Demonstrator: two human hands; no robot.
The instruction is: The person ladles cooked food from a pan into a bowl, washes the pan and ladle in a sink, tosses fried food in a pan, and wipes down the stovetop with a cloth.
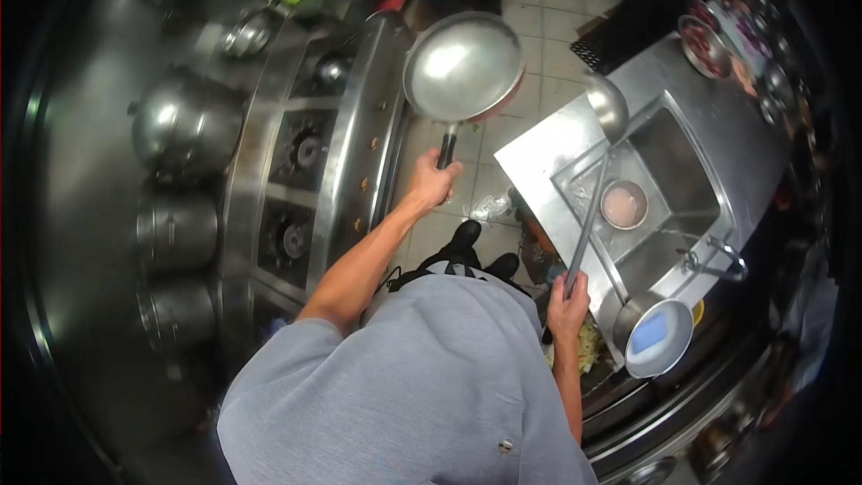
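My left hand point(433, 181) is closed around the black handle of a frying pan point(462, 67), held out over the floor in front of me with its shiny round face toward the camera. In my right hand point(567, 304) is the long handle of a ladle point(608, 108). The ladle's metal bowl is at the far end, over the left rim of the steel sink point(666, 151). Inside the sink sits a round metal bowl point(624, 205) with cloudy, pinkish contents. A light-coloured pot point(660, 338) with a blue sponge-like block point(649, 333) in it stands right of my right hand.
A stove point(299, 151) with several burners runs along the left, with large metal pots point(187, 124) beyond it. The sink has a faucet point(718, 260). A bowl of reddish food point(705, 47) stands on the far counter. Other people are partly visible at the top.
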